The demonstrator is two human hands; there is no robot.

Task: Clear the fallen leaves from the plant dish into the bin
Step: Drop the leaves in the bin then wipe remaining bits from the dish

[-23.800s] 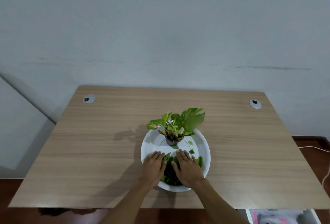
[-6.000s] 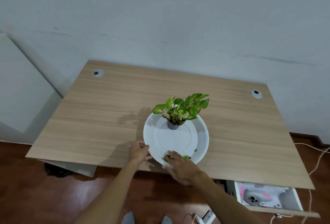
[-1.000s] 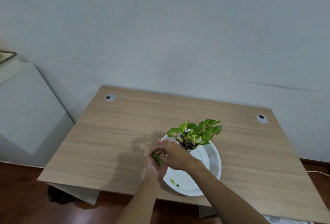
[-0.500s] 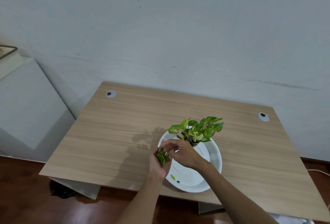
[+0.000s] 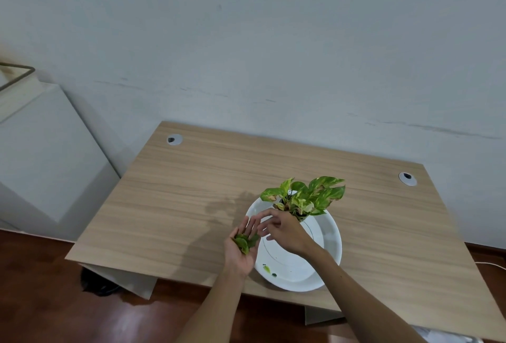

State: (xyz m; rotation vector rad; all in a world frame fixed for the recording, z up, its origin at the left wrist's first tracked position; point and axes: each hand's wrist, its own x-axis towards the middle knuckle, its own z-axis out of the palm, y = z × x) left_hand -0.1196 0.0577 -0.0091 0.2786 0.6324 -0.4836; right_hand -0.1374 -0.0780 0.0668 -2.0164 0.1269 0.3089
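A person's left hand (image 5: 241, 249) is cupping a clump of leaves (image 5: 244, 242) beside the white dish (image 5: 330, 236), fingers loosely spread, while the right hand (image 5: 284, 230) is hovering empty and relaxed. Two green scraps (image 5: 267, 268) are lying in the dish; no bin is showing.

Matt wood-grain table (image 5: 191, 205); smooth, glossy white dish (image 5: 328, 233); matt painted wall (image 5: 273, 41).

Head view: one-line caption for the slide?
Left hand cups gathered leaves beside white dish; right hand hovers near potted plant.
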